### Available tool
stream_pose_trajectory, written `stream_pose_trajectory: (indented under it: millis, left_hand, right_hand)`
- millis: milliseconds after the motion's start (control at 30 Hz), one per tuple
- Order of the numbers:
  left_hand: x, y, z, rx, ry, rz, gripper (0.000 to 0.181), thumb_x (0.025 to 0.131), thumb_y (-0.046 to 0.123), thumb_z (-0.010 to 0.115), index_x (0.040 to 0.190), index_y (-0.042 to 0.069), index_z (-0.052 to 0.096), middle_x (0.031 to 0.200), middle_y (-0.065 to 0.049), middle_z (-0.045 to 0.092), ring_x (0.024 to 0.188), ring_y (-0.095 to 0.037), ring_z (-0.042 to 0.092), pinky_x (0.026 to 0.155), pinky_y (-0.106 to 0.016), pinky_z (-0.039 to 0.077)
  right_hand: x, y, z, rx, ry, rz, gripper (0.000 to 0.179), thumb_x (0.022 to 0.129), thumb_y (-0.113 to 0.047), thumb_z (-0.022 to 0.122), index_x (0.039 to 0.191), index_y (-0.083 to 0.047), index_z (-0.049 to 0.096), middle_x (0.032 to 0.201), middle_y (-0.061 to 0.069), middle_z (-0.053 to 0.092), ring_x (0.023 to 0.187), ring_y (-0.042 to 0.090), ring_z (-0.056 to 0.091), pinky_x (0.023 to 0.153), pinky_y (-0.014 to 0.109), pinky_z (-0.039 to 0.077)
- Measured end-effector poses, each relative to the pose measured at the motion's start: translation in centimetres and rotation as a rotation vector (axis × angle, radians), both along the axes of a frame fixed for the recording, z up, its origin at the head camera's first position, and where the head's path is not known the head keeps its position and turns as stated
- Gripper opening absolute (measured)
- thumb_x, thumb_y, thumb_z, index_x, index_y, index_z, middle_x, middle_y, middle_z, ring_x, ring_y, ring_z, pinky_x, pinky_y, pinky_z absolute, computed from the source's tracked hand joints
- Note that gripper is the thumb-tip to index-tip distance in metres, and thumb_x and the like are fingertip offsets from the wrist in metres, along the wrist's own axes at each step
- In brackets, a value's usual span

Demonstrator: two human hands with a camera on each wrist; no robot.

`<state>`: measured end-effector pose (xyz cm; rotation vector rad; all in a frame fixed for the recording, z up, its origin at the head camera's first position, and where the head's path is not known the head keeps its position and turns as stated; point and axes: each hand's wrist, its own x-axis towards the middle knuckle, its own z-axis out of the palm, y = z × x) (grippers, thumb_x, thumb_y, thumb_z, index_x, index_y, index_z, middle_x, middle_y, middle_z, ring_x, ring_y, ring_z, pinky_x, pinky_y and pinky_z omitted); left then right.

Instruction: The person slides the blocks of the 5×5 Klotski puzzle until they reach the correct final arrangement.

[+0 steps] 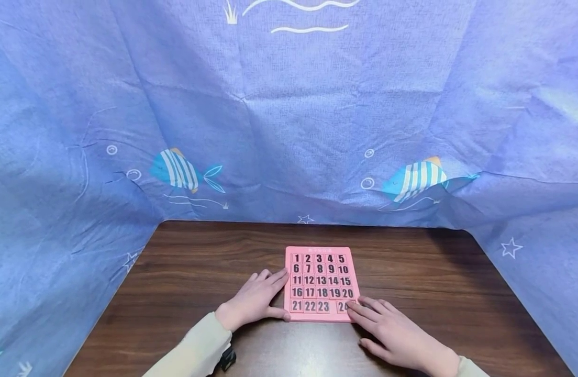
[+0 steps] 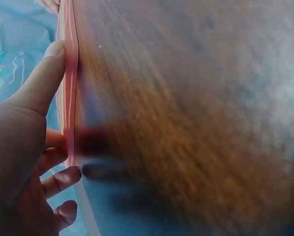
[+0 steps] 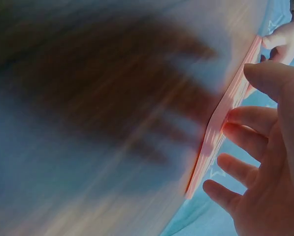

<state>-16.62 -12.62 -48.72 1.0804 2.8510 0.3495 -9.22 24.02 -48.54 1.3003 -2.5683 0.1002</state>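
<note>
A pink number slide puzzle point(image 1: 317, 317) lies flat on the table, its tiles in rows from 1 to 24. In the bottom row a gap separates tile 23 point(image 1: 323, 306) from tile 24 point(image 1: 342, 307), which sits at the right. My left hand point(image 1: 255, 297) rests along the puzzle's left side, fingers extended at the edge and thumb by the lower left corner. With its fingers stretched out, my right hand point(image 1: 391, 331) touches tile 24 at the lower right corner; the fingertip covers part of that tile. Both wrist views show the puzzle's thin pink side edge-on.
The dark wood table point(image 1: 199, 262) reaches back to a blue cloth point(image 1: 289, 131) with fish prints, which hangs behind and at both sides. A small black object point(image 1: 228, 358) shows beside the left sleeve.
</note>
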Motion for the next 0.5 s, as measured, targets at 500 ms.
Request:
stream_pose_trajectory:
  millis: [500]
  left_hand:
    - [-0.2, 0.2, 0.6, 0.008, -0.028, 0.007, 0.097, 0.085, 0.068, 0.072, 0.157, 0.007, 0.047, 0.162, -0.009, 0.045, 0.125, -0.025, 0.051, 0.093, -0.042, 0.043]
  right_hand:
    - [0.0, -1.4, 0.4, -0.031, -0.017, -0.001, 0.059, 0.096, -0.039, 0.073, 0.146, -0.011, 0.061, 0.149, 0.005, 0.06, 0.132, 0.03, 0.057, 0.097, 0.051, 0.049]
